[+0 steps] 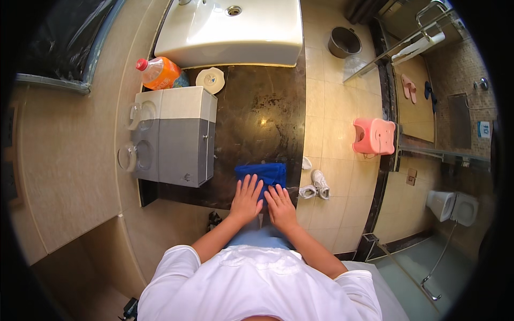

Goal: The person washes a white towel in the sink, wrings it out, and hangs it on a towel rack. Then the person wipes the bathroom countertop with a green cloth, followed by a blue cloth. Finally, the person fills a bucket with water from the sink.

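Note:
A folded blue cloth [261, 169] lies on the dark stone countertop [257, 116], near its front edge. My left hand [246, 200] rests palm down on the cloth's near left part, with its fingers spread. Beside it, my right hand [282, 208] lies flat with its fingertips on the cloth's near right part. Neither hand is closed around anything. My palms hide part of the near side of the cloth. Dark wet-looking spots mark the counter beyond it.
Left on the counter are a grey and white storage box [180, 136], an orange drink bottle [162, 74] and a pale dish [210, 80]. Behind stands a white washbasin [229, 44]. On the floor to the right are white sneakers [320, 184], a pink stool [375, 136] and a bucket [344, 42].

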Demonstrator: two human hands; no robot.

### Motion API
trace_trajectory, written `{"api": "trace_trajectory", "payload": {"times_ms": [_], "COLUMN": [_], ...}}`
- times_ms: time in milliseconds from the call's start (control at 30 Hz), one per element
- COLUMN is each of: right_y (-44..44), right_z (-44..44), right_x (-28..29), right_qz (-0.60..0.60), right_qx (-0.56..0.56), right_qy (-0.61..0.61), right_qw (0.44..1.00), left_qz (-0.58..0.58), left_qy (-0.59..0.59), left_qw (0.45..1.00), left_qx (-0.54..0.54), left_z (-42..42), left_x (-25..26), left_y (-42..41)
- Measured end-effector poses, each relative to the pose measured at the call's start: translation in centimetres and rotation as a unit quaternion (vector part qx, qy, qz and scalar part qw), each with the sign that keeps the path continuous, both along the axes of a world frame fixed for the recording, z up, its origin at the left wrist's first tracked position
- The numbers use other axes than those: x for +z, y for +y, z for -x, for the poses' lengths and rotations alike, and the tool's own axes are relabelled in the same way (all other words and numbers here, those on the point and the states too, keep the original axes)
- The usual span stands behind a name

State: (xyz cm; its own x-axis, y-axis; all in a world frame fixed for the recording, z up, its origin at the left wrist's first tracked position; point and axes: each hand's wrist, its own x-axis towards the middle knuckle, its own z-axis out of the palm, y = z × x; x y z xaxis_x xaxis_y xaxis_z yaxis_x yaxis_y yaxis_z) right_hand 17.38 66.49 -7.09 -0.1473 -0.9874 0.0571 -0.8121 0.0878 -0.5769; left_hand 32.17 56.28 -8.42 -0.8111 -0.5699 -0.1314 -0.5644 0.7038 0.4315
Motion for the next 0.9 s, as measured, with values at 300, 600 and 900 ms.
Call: {"api": "trace_trajectory", "payload": {"times_ms": [300,600,900], "right_y": [-4.1,-1.8,0.4], "right_z": [-4.7,-6.5,-5.8], "right_x": [-0.4,-1.1,-1.0], "right_qz": [0.045,0.029,0.032], "right_qx": [0.020,0.004,-0.002], "right_qy": [0.029,0.024,0.010], "right_qw": [0.998,0.999,0.999], "left_qz": [0.045,0.053,0.050], "left_qy": [0.023,0.000,-0.015], "left_qw": [0.998,0.999,0.998], "left_qx": [0.035,-0.003,-0.039], "left_z": [-5.1,-6.6,-6.3], "left_x": [-0.9,-1.3,-1.4], "left_y": [-3.5,-2.0,-0.6]}}
